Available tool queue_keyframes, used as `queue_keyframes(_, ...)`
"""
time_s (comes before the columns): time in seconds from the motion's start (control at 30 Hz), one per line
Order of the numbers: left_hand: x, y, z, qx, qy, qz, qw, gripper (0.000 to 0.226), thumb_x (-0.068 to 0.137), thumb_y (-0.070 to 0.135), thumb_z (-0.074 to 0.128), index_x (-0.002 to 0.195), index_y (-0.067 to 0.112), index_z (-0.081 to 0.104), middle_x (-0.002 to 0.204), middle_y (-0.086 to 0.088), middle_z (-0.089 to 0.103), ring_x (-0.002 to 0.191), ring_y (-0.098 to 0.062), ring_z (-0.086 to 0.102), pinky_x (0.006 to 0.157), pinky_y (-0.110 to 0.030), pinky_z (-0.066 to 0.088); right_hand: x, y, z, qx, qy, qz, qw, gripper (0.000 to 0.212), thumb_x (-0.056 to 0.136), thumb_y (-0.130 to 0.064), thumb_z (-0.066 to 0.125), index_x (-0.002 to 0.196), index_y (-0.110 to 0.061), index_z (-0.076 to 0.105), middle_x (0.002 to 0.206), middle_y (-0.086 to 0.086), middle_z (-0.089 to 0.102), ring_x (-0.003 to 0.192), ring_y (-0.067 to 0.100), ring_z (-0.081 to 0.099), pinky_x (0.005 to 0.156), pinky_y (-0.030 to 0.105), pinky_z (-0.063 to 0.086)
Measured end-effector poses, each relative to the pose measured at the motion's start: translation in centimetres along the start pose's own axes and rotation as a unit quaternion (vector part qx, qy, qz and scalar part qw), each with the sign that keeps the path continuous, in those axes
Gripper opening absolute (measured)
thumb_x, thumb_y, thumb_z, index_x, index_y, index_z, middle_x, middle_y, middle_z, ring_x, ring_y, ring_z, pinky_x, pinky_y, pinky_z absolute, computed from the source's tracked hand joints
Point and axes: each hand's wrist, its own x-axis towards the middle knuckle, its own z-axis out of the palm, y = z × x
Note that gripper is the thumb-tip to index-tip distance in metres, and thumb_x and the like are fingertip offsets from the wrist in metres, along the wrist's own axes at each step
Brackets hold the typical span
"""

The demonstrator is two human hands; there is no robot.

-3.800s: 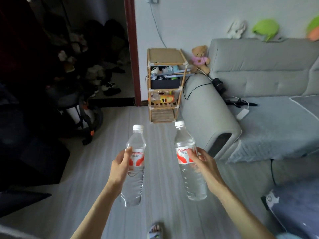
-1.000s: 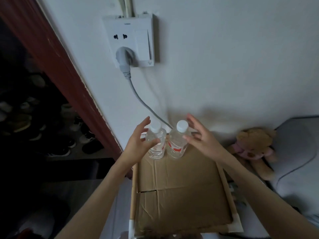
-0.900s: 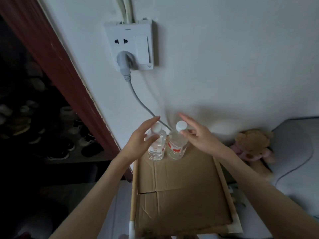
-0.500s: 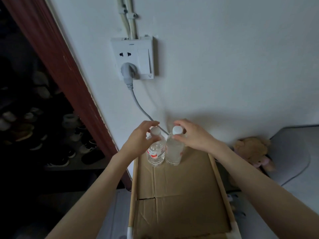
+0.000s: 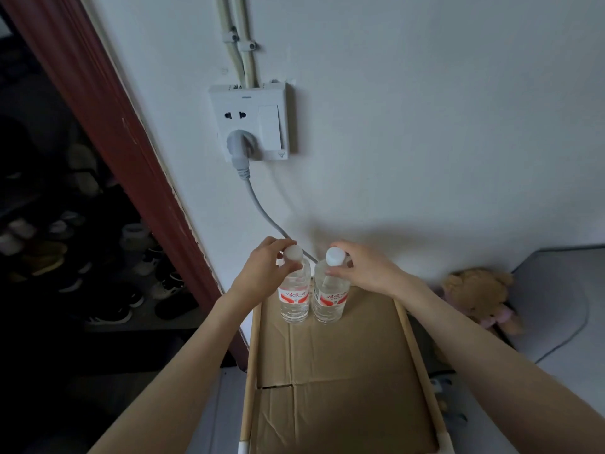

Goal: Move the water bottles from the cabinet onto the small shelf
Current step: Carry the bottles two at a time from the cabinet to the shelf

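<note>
At frame centre, 2 water bottles (image 5: 311, 294) stand upright, side by side on the shelf's cardboard top (image 5: 340, 371). The left hand (image 5: 263, 273) and right hand (image 5: 363, 270) pinch their necks, apparently. Release straight upward to avoid tipping.

Both water bottles, carried by their bodies out over the floor a few seconds ago, now stand upright side by side at the back edge of the small shelf (image 5: 330, 371). The left hand (image 5: 262, 273) has shifted its grip up to the left bottle (image 5: 294, 298)'s cap; the right hand (image 5: 366, 270) likewise pinches the right bottle (image 5: 329, 298)'s neck. Both labels now face the camera.
</note>
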Motion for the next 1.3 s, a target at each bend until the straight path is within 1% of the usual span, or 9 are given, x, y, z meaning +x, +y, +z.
queue_keyframes(0.23,0.7,0.5,0.4,0.007,0.023,-0.011,1.000,0.026,0.083,0.011,0.061,0.109,0.011,0.059,0.107,-0.009,0.056,0.099,-0.023,0.053,0.083,-0.028,0.039,0.9,-0.3,0.8,0.006,0.060,0.018,0.998,0.040,0.080,-0.041,0.064,0.108,-0.015,0.053,0.102,0.007,0.064,0.096,0.024,0.058,0.084,0.042,0.047)
queue_keyframes(0.4,1.1,0.6,1.1,-0.005,0.055,-0.030,0.998,0.029,0.085,0.010,0.057,0.114,0.011,0.056,0.113,-0.009,0.054,0.102,-0.024,0.050,0.084,-0.026,0.037,2.1,-0.3,0.9,0.009,0.088,0.022,0.996,0.035,0.079,-0.039,0.066,0.103,-0.018,0.053,0.099,0.006,0.064,0.093,0.024,0.057,0.076,0.036,0.045)
queue_keyframes(0.63,0.4,0.0,1.9,-0.081,0.100,-0.026,0.991,0.034,0.081,0.016,0.065,0.114,0.012,0.057,0.108,-0.003,0.058,0.101,-0.015,0.054,0.088,-0.031,0.047,2.7,0.5,0.4,0.030,0.050,0.009,0.998,0.039,0.077,-0.039,0.068,0.109,-0.021,0.054,0.107,0.000,0.063,0.100,0.019,0.058,0.086,0.039,0.048)
queue_keyframes(0.73,-0.4,-0.7,1.9,-0.153,0.126,-0.060,0.978,0.035,0.077,0.019,0.070,0.108,0.009,0.056,0.107,-0.002,0.061,0.100,-0.009,0.054,0.081,-0.013,0.046,2.2,1.1,0.8,0.091,0.064,0.018,0.994,0.056,0.075,-0.037,0.072,0.122,-0.021,0.048,0.122,-0.004,0.057,0.110,0.014,0.053,0.091,0.031,0.044)
queue_keyframes(0.8,-0.9,-1.3,1.9,-0.186,0.124,-0.070,0.972,0.035,0.076,0.018,0.071,0.106,0.011,0.056,0.107,-0.001,0.060,0.102,-0.007,0.055,0.081,-0.009,0.044,1.5,1.7,1.6,0.143,0.073,0.030,0.987,0.069,0.072,-0.037,0.074,0.131,-0.021,0.041,0.129,-0.007,0.051,0.111,0.012,0.051,0.092,0.031,0.044)
queue_keyframes(0.97,-2.7,-3.5,2.8,-0.239,0.118,-0.071,0.961,0.045,0.079,0.014,0.068,0.120,0.018,0.051,0.121,0.005,0.055,0.114,-0.002,0.050,0.096,-0.020,0.040,0.1,4.1,4.7,0.241,0.040,0.067,0.967,0.096,0.068,-0.037,0.076,0.144,-0.025,0.019,0.145,-0.009,0.035,0.126,0.011,0.043,0.105,0.036,0.039)
queue_keyframes(1.07,-3.3,-5.0,4.0,-0.245,0.084,-0.138,0.956,0.061,0.079,0.014,0.068,0.132,0.020,0.038,0.132,-0.002,0.046,0.122,-0.012,0.045,0.103,-0.034,0.039,0.2,4.6,5.7,0.243,-0.002,0.082,0.967,0.088,0.072,-0.031,0.075,0.142,-0.025,0.021,0.137,-0.007,0.045,0.123,0.010,0.045,0.103,0.029,0.035)
queue_keyframes(1.2,-2.6,-9.3,7.3,-0.202,-0.027,-0.166,0.965,0.085,0.070,0.043,0.068,0.140,0.034,0.020,0.143,-0.001,0.038,0.133,-0.016,0.033,0.109,-0.050,0.030,1.0,5.1,7.5,0.271,-0.021,0.090,0.958,0.075,0.073,-0.025,0.074,0.135,-0.024,0.032,0.137,-0.002,0.048,0.118,0.006,0.046,0.097,0.024,0.035)
queue_keyframes(1.3,-1.9,-10.4,8.9,-0.165,-0.016,-0.190,0.968,0.075,0.064,0.061,0.062,0.129,0.044,0.030,0.124,0.010,0.057,0.122,-0.014,0.048,0.105,-0.051,0.035,1.7,6.0,8.6,0.303,-0.010,0.110,0.947,0.075,0.071,-0.024,0.077,0.133,-0.021,0.035,0.135,0.001,0.051,0.116,0.009,0.050,0.100,0.030,0.039)
